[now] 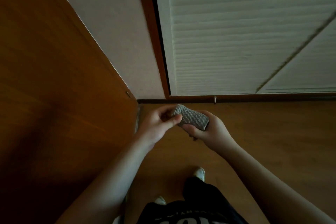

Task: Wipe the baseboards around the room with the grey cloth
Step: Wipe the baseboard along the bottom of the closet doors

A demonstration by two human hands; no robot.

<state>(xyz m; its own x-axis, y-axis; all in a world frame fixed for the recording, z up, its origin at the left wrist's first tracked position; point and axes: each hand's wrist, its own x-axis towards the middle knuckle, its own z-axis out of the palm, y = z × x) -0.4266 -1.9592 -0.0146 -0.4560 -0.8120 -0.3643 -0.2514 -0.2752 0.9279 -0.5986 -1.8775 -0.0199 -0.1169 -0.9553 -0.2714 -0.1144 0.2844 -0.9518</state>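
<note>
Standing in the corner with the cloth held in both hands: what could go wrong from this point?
The grey cloth is bunched small between the left hand and right hand, so it may wipe only a narrow strip. The small metal stop sticking out of the baseboard could snag its knit.

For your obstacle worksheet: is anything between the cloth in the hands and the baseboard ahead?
Nothing visible. The grey cloth, held by both hands, hangs above bare floor, and the dark baseboard beyond it is unobstructed.
</note>
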